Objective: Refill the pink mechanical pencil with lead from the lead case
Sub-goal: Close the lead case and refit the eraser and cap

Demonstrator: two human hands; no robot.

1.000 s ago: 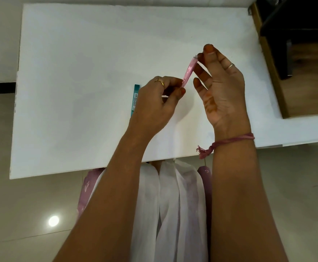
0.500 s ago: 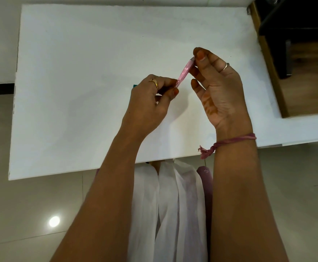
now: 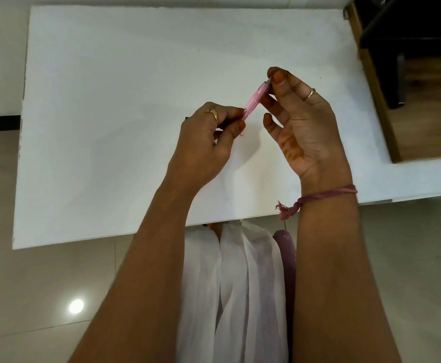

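Holding the pink mechanical pencil (image 3: 255, 99) tilted above the white table (image 3: 109, 100), the left hand (image 3: 206, 142) pinches the lower barrel while the right hand (image 3: 300, 121) has thumb and forefinger closed on the pencil's upper end. Only a teal sliver of the lead case (image 3: 187, 118) shows, on the table just left of the pencil, behind the left hand. No lead is discernible; whether any is loaded cannot be told. Judged stage: early, with insertion and recapping apparently remaining.
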